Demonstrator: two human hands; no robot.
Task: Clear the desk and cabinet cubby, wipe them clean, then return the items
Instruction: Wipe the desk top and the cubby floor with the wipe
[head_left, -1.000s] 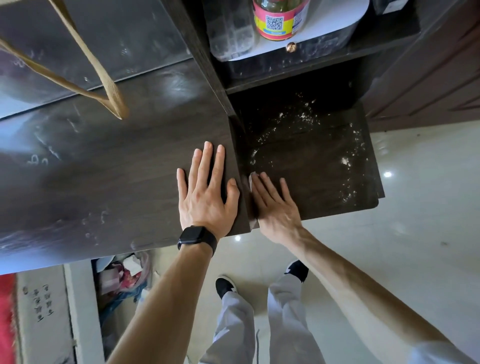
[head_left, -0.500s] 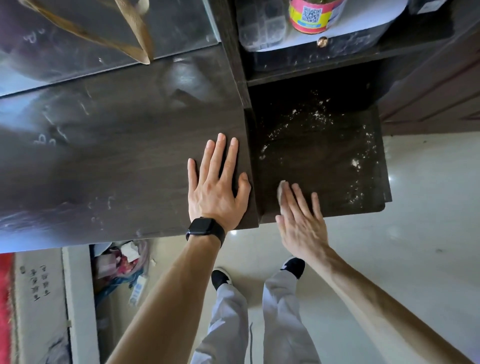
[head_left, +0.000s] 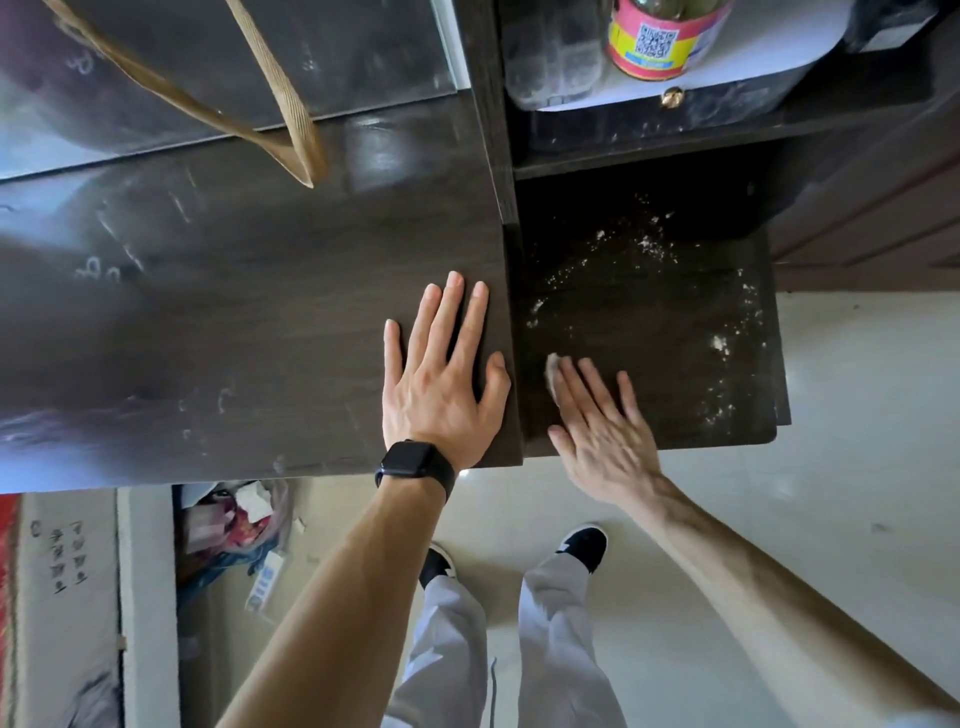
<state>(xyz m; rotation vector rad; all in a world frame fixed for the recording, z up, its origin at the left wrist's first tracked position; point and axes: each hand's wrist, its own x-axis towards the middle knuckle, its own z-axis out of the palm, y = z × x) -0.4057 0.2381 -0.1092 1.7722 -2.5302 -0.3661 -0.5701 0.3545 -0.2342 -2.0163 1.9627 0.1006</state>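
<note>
My left hand (head_left: 441, 384), with a black watch on the wrist, lies flat and spread on the dark wooden desk (head_left: 234, 312), close to its front right corner. My right hand (head_left: 597, 421) lies flat on the floor of the cabinet cubby (head_left: 675, 322), near its front left. A small pale wad, apparently a tissue (head_left: 551, 364), shows under the index fingertip. White dust and crumbs (head_left: 722, 343) are scattered over the cubby floor, mostly at the back and the right side.
A shelf above the cubby holds a jar with a pink and yellow label (head_left: 654, 36) and a dusty clear box (head_left: 550, 52). A tan strap (head_left: 291, 119) hangs over the desk's back. A waste bag (head_left: 234, 525) sits on the floor below the desk.
My right hand has slid to the right, away from the cubby's left wall, staying flat on the floor. My left hand has kept its place on the desk.
</note>
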